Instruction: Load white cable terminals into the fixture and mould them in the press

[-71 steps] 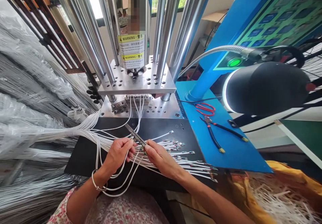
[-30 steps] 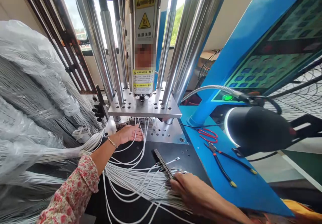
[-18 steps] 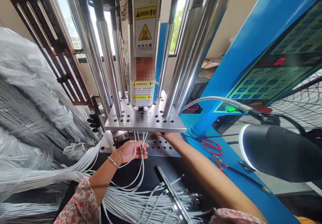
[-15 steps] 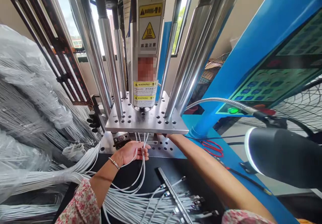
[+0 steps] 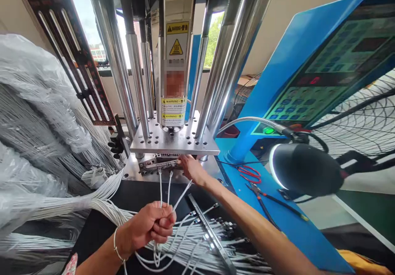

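Note:
My left hand [image 5: 151, 225] is a closed fist low in the middle of the view, wrapped round a few white cables [image 5: 168, 184]. These cables run up from it towards a metal fixture [image 5: 157, 166] under the press plate [image 5: 173, 141]. My right hand [image 5: 191, 168] reaches across to the fixture's right end, fingers pinched together on it. A thin metal strip [image 5: 210, 234] lies on the black table [image 5: 135, 194] below my right forearm. It rests among a spread of white cables with small connector ends [image 5: 197, 248].
Plastic-wrapped cable bundles [image 5: 37, 114] fill the left side. Shiny press columns [image 5: 119, 81] rise behind the plate. On the blue bench [image 5: 277, 221] lie red scissors [image 5: 249, 172] and pliers [image 5: 262, 196]. A black gooseneck lamp [image 5: 305, 170] hangs at right, below the control panel [image 5: 311, 89].
My left hand has pulled back from the fixture towards me and closed into a fist round the cables. My right hand has shifted from under the plate to the fixture's right end.

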Tool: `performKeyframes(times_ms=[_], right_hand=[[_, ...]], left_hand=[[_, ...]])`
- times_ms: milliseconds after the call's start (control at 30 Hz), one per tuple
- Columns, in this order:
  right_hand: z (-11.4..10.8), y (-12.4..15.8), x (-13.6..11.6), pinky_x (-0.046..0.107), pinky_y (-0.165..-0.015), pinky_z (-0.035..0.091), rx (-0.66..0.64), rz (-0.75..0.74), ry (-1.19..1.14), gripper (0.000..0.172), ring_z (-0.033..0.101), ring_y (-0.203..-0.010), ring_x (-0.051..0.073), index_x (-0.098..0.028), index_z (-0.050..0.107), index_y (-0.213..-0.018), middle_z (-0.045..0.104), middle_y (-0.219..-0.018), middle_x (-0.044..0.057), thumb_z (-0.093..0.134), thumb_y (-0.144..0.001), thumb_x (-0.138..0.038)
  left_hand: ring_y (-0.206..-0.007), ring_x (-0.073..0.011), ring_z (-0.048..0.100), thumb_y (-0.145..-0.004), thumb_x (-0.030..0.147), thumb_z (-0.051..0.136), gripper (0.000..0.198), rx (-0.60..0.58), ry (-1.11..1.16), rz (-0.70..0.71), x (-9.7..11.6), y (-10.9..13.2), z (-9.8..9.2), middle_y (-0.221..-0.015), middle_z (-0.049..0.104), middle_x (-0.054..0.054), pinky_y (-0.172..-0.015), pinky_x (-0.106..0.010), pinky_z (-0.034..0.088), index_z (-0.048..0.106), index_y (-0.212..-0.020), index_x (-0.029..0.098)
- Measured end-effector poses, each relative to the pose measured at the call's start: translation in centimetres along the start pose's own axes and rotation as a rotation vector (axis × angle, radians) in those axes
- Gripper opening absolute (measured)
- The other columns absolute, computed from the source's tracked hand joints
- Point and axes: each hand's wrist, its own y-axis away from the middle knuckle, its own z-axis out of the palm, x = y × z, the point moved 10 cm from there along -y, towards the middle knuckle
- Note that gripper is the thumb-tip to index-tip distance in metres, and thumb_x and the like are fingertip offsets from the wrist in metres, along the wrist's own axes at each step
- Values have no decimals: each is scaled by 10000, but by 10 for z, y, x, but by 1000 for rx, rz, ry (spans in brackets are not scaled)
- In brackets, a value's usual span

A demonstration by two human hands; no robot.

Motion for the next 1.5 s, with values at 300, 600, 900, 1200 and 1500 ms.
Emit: performKeyframes(times_ms=[300,600,900,1200,1500], right_hand=[[21,37,-31,270,-622,319,-34,66,-30,196,608,-828,167,-141,515,-1047,615,-1049,96,343,-1025,-232],[6,86,19,293,-600,274,-25,204,15,259,584,-741,171,-141,528,-964,623,-966,93,309,-1035,-261],[-21,150,46,347,-768,403,27,220,56,240,513,-1019,287,-171,603,-902,591,-1007,141,402,-992,-264],[-4,149,-43,208,-436,337,-238,370,-1381,436,405,-482,84,-149,629,-843,496,-605,-38,582,-840,-582],[11,140,-45,192,-445,400,-176,403,-1587,417,446,-515,82,-141,662,-791,511,-598,-32,679,-760,-556]], left_hand=[[-458,-24,215,-826,347,700,261,283,-38,123,-15,26,-23,-598,305,76,-396,-140,158,605,-779,108],[-470,-39,190,-874,407,643,286,239,-203,143,-29,41,-4,-630,349,60,-384,-166,130,618,-846,124],[-448,-43,267,-895,459,610,317,260,-284,137,-34,23,-5,-626,394,52,-381,-164,259,596,-834,148],[-404,-57,337,-853,524,634,373,231,-361,93,-44,5,-9,-572,430,51,-368,-185,379,602,-814,155],[-421,-63,371,-846,544,632,394,297,-348,81,-45,6,-17,-589,443,44,-382,-192,408,609,-827,151]])
